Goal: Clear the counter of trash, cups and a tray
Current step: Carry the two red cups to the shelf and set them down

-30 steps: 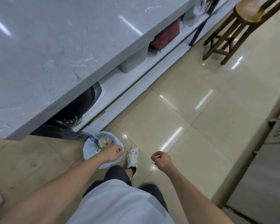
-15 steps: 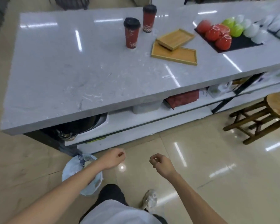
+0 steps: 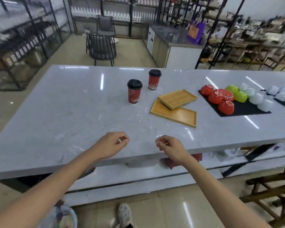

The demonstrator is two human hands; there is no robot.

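Note:
Two red paper cups with black lids stand on the grey marble counter [image 3: 69, 112]: the nearer cup [image 3: 134, 91] and the farther cup [image 3: 154, 80]. To their right a small wooden tray [image 3: 177, 99] lies tilted on a larger wooden tray [image 3: 176, 115]. My left hand [image 3: 113, 143] and my right hand [image 3: 169, 146] hover over the counter's near edge, both loosely curled with nothing in them, well short of the cups. A bin with a blue liner [image 3: 62, 217] sits on the floor at the lower left.
A black mat [image 3: 247, 109] at the right carries red, green and white bowls. Under the counter runs a white shelf with a red item. A wooden stool [image 3: 273, 191] stands at the lower right. Dark chairs [image 3: 101, 48] and shelving stand behind the counter.
The view has swung up from the floor bin to the countertop. Both hands have risen from beside the bin to above the counter's near edge, still curled.

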